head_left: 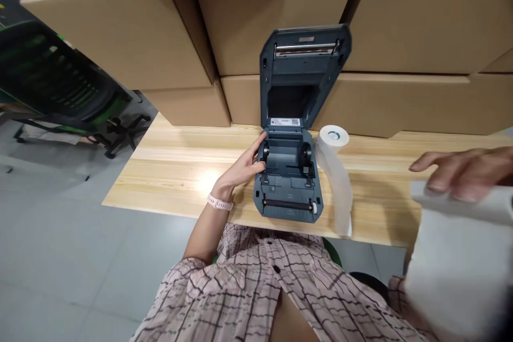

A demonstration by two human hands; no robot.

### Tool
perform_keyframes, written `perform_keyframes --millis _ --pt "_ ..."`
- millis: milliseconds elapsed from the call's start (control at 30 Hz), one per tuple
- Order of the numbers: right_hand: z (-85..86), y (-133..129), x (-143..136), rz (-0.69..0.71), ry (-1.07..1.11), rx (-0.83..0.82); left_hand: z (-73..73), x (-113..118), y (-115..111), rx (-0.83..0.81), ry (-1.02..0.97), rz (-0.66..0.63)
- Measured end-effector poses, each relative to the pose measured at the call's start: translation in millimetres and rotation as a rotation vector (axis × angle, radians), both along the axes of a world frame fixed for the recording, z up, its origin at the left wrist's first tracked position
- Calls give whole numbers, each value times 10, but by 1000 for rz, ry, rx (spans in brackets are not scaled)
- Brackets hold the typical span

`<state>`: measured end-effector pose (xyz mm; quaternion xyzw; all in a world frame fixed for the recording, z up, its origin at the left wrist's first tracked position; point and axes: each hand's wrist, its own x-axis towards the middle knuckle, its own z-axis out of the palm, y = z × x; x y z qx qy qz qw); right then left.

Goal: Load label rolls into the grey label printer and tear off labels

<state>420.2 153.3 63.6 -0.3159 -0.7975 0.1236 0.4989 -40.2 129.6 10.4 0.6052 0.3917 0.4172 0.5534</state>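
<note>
A dark grey label printer [276, 189] stands on the wooden table with its lid [306, 72] raised. Its inside shows two black roll holders and a black roller near the front; no roll sits between the holders. My left hand [242, 168] grips the printer's left side, thumb over the rim. Close to the camera at the right, my right hand [468, 173] has its fingers over the rolled upper edge of a wide white paper [457, 256], which hangs down and is blurred low down. To the printer's right stands a white label roll [334, 136], its strip unwound toward the front edge.
Stacked cardboard boxes [280, 10] line the back of the wooden table [172, 165], right behind the raised lid. At the left, an office chair [52, 80] stands on the grey floor, with part of another person near it. The table's front edge is close to my body.
</note>
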Motion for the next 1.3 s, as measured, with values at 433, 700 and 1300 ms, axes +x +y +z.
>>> perform_keyframes --millis 433,700,1300 --pt "-690 462 -371 290 28 -969 -14 40 -43 66 31 69" --pt "-495 884 -535 270 -103 -927 46 -7 -11 22 30 18" --pt "606 560 -1784 459 -339 -715 23 32 -17 1 -50 12"
